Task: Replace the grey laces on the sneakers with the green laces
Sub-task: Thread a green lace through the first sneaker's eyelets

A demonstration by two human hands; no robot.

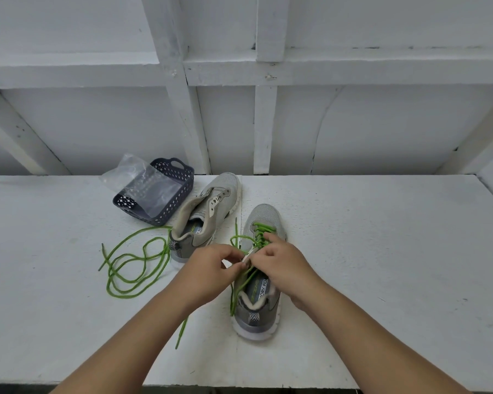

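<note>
**Both hands working a green lace at the near sneaker's eyelets**

While the near sneaker (261,282) is standing upright close to the surface's front edge, toe pointing at the back wall, both hands are meeting over its tongue. The left hand (208,270) is curling its fingers and pinching the green lace (248,275) just left of the shoe's opening. The right hand (285,265) is pressing in from the other side, fingers bent around the same lace at the upper eyelets, thumbs nearly touching. From that pinch the lace is running forward into crossings already threaded over the toe half, while 2 strands are trailing back across the insole and down over the shoe's left side.

A 2nd sneaker (205,214) is sitting further back and to the left, unlaced, tongue flopping open. A 2nd green lace (131,265) is lying in loose loops on the white surface (382,251) to its left. Behind them, toward the back edge, a dark basket (160,191) is tipping on its side with a clear plastic bag (143,180) spilling from it.
</note>
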